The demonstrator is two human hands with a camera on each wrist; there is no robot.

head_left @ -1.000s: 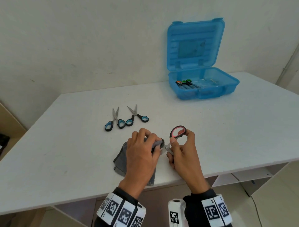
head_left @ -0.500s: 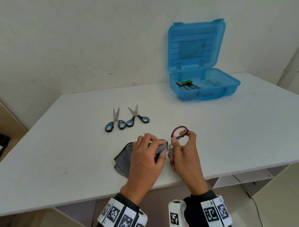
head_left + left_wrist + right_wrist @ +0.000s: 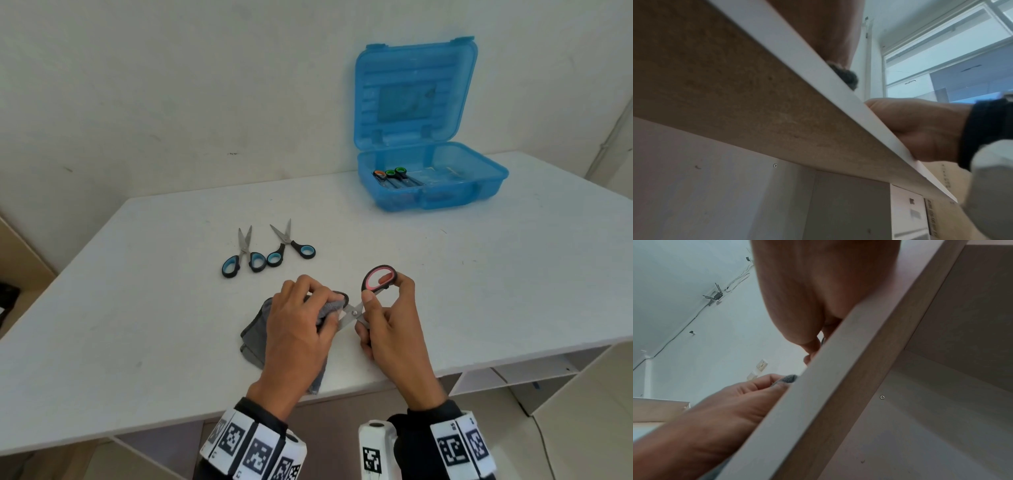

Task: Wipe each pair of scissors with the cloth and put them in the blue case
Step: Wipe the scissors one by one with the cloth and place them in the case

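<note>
Near the table's front edge my right hand (image 3: 383, 308) pinches the pink-handled scissors (image 3: 378, 279), their blades spread open. My left hand (image 3: 308, 308) grips the grey cloth (image 3: 255, 334) and has it wrapped round one blade; a short stretch of bare blade (image 3: 351, 311) shows between the hands. Two blue-handled scissors (image 3: 241, 255) (image 3: 291, 245) lie on the table beyond my hands. The blue case (image 3: 431, 178) stands open at the back right with several scissors (image 3: 394, 176) inside. Both wrist views look up from under the table edge; the cloth (image 3: 790, 378) peeps out in the right one.
The white table (image 3: 479, 274) has its front edge just under my wrists. The case lid (image 3: 414, 89) stands upright against the wall. Open shelves (image 3: 534, 370) lie below the table at the right.
My left hand has slid the cloth back along the blade, away from the pivot, so more bare blade shows between the hands. The right hand holds the handles as before.
</note>
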